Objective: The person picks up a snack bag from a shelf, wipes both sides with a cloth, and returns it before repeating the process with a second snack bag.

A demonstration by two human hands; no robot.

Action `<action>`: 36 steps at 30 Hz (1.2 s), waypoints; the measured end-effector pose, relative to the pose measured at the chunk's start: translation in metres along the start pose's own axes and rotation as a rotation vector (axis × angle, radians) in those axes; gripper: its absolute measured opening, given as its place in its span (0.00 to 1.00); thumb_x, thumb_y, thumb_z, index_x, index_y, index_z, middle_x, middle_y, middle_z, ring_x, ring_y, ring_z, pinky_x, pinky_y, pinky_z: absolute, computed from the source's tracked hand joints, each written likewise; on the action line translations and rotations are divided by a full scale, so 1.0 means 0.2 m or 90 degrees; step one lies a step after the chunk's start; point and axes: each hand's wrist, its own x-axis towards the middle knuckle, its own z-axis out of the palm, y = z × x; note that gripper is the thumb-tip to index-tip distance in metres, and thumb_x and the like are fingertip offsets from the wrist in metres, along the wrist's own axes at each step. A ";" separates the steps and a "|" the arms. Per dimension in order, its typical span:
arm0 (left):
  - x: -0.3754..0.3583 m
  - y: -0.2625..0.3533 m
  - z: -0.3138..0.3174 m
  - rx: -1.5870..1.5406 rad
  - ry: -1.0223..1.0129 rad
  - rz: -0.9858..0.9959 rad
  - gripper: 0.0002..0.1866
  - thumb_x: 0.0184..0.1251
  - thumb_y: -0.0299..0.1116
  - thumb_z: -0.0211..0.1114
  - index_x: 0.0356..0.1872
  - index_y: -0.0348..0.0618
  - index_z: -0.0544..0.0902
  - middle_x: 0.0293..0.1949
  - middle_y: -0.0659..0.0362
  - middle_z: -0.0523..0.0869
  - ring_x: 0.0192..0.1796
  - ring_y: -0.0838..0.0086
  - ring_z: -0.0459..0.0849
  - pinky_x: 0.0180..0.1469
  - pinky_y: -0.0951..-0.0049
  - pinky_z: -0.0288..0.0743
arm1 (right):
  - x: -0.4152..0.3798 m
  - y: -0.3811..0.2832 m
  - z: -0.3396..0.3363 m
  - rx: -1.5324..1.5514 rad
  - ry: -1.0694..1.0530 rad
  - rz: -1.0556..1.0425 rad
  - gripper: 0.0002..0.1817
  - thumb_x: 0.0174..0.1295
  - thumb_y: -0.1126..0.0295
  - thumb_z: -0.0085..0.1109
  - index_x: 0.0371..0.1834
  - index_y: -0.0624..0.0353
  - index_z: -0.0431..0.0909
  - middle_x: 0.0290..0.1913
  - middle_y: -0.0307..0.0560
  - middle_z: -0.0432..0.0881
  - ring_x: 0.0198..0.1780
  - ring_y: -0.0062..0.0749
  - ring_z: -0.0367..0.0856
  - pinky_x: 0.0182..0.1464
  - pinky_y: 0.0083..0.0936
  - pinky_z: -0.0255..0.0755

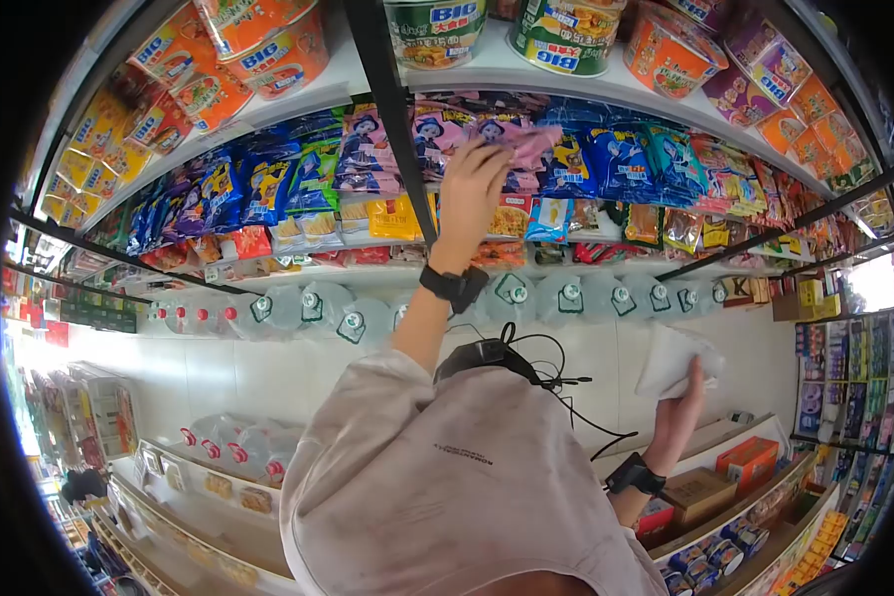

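My left hand reaches up to the shelf, its fingers closed on a pink snack bag with a cartoon figure printed on it. More pink bags stand to the left of it, and blue bags to the right. Out to the right and lower down, my right hand grips a folded white cloth, thumb laid over it. Both wrists wear black bands.
Instant noodle tubs line the shelf above. A black shelf post rises just left of my left hand. Large water bottles stand in a row on the floor below. Black cables hang near my body. Low shelving with boxes is at lower right.
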 end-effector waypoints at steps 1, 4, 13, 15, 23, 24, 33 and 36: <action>0.02 0.08 -0.04 -0.023 -0.008 0.009 0.15 0.57 0.25 0.68 0.48 0.41 0.87 0.48 0.54 0.87 0.58 0.54 0.81 0.61 0.57 0.75 | 0.01 0.01 0.03 0.006 -0.037 0.024 0.26 0.72 0.62 0.60 0.68 0.63 0.69 0.65 0.48 0.76 0.66 0.34 0.75 0.70 0.35 0.66; 0.03 0.33 -0.09 -0.086 -0.035 0.068 0.17 0.55 0.23 0.68 0.48 0.43 0.87 0.49 0.55 0.87 0.60 0.56 0.81 0.60 0.58 0.77 | 0.01 0.06 0.15 -0.021 -0.136 0.064 0.27 0.75 0.61 0.55 0.71 0.63 0.65 0.67 0.49 0.74 0.68 0.36 0.73 0.72 0.37 0.65; -0.32 0.94 0.03 -0.300 -0.374 0.273 0.18 0.58 0.32 0.65 0.51 0.47 0.83 0.58 0.56 0.82 0.66 0.61 0.78 0.67 0.63 0.73 | 0.09 0.11 0.26 0.072 -0.292 0.094 0.24 0.76 0.60 0.56 0.68 0.62 0.70 0.59 0.45 0.81 0.59 0.31 0.80 0.62 0.29 0.73; -0.30 0.94 0.01 -0.378 -0.387 0.216 0.22 0.58 0.35 0.69 0.55 0.46 0.82 0.61 0.53 0.79 0.68 0.58 0.76 0.69 0.62 0.71 | 0.14 0.13 0.18 0.014 -0.267 0.099 0.22 0.75 0.61 0.57 0.66 0.62 0.72 0.56 0.45 0.82 0.56 0.29 0.82 0.58 0.26 0.76; -0.24 0.95 -0.01 -0.762 -0.356 -0.440 0.31 0.66 0.40 0.73 0.64 0.31 0.74 0.65 0.50 0.77 0.64 0.70 0.78 0.64 0.70 0.73 | 0.01 0.00 0.14 -0.151 -0.181 -0.009 0.25 0.69 0.72 0.64 0.67 0.63 0.70 0.57 0.48 0.80 0.56 0.29 0.81 0.58 0.29 0.76; -0.23 0.98 -0.01 -0.839 -0.384 -0.486 0.30 0.67 0.40 0.73 0.63 0.32 0.75 0.60 0.54 0.80 0.59 0.73 0.80 0.60 0.73 0.75 | -0.04 -0.01 0.17 -0.230 -0.200 -0.042 0.26 0.68 0.72 0.65 0.67 0.64 0.69 0.57 0.48 0.80 0.56 0.29 0.80 0.59 0.29 0.75; -0.26 0.98 0.05 -1.034 -0.369 -0.711 0.24 0.70 0.37 0.70 0.62 0.38 0.76 0.52 0.62 0.85 0.51 0.82 0.83 0.52 0.78 0.78 | 0.02 0.04 0.03 -0.306 -0.142 -0.178 0.29 0.68 0.69 0.66 0.69 0.65 0.67 0.60 0.46 0.78 0.60 0.29 0.77 0.62 0.28 0.71; -0.23 0.95 0.05 -0.983 -0.256 -0.699 0.25 0.70 0.34 0.69 0.63 0.37 0.74 0.53 0.61 0.85 0.51 0.80 0.83 0.54 0.76 0.78 | 0.10 -0.03 -0.02 -0.163 -0.011 -0.161 0.30 0.72 0.61 0.61 0.71 0.67 0.67 0.63 0.50 0.78 0.63 0.31 0.76 0.65 0.30 0.69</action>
